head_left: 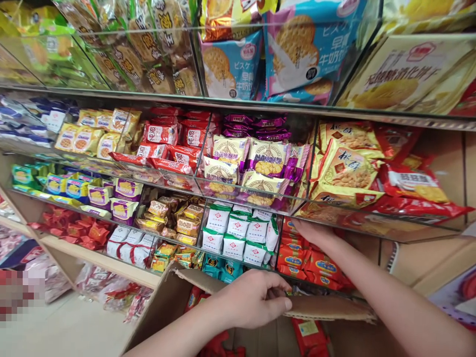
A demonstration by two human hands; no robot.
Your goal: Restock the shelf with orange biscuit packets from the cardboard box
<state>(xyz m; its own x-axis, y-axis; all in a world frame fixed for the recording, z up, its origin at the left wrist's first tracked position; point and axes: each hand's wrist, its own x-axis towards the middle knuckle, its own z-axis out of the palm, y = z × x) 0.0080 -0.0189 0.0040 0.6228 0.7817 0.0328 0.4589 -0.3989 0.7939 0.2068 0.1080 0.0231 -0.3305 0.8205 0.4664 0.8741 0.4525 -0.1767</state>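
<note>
My left hand (256, 299) hovers over the open cardboard box (327, 308), near the torn edge of its flap. Its fingers are loosely curled with the thumb apart, and I see nothing in it. On the right, my right hand (303, 232) reaches under the shelf lip into a compartment of red snack packets (323, 265). The shelf edge hides most of its fingers, so their grip does not show. Inside the box lie more red packets (310, 334), partly covered by my left arm.
White-and-green packets (238, 225) fill the compartment left of the red ones. Above them sit French biscuit packets (266, 158) behind a clear shelf lip (238, 191). Yellow and red cookie packs (347, 166) lie at the right. Bagged goods (100, 285) rest at floor level on the left.
</note>
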